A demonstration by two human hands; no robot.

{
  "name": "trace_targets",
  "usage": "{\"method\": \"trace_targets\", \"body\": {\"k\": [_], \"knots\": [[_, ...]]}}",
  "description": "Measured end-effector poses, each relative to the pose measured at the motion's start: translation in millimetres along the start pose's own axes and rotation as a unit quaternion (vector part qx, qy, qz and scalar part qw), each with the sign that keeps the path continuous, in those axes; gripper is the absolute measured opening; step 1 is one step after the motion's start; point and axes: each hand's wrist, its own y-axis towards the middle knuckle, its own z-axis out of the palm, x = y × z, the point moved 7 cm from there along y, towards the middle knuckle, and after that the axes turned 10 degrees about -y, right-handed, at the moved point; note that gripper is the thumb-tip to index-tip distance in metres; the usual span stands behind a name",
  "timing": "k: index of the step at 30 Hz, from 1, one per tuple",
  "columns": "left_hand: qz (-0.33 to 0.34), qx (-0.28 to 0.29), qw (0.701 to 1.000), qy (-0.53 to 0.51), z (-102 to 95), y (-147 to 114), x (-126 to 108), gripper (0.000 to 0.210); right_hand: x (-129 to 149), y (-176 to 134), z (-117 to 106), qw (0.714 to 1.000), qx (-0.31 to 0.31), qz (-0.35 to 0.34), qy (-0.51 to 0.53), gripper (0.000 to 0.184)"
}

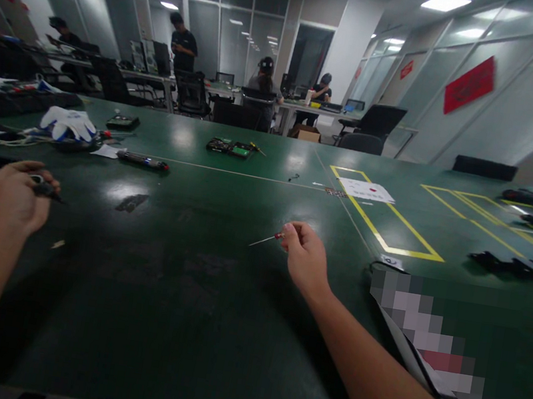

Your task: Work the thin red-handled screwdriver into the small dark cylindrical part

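My left hand [16, 197] is closed around a small black tool [48, 190] with a narrow pointed end aimed right. Fingers cover most of it, so its exact kind does not show. A small screwdriver [265, 240] is pinched in my right hand [305, 256]. Its red handle sits between thumb and fingers, and the thin metal shaft slants down to the left. Both hands are above the green table [147, 342], well apart from each other.
White gloves [68, 126] and a dark cylindrical tool [142, 161] lie at the back left. Farther back is an open tool case [230, 147]. Paper [366, 190] lies over yellow tape. Black parts [521, 268] are at right. Several people sit or stand beyond.
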Motion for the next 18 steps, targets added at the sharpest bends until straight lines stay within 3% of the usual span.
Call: {"method": "trace_targets", "body": {"k": [2,7,11,18], "knots": [[0.028,-0.017,0.999,0.006,-0.5,-1.5,-4.9,0.034,0.9,-0.1,-0.5,1.0,0.0,-0.002,0.001,0.033],[-0.028,0.014,0.996,0.087,2.4,-2.3,7.7,0.04,0.5,0.0,-1.2,1.0,0.002,0.0,-0.007,0.034],[0.025,-0.005,0.996,0.086,-3.0,3.0,4.4,0.042,-0.6,0.4,-1.3,1.0,-0.002,-0.003,-0.003,0.035],[-0.044,0.059,0.976,0.207,13.6,-14.7,4.3,0.041,2.4,0.8,-1.9,1.0,-0.002,0.001,0.003,0.034]]}}
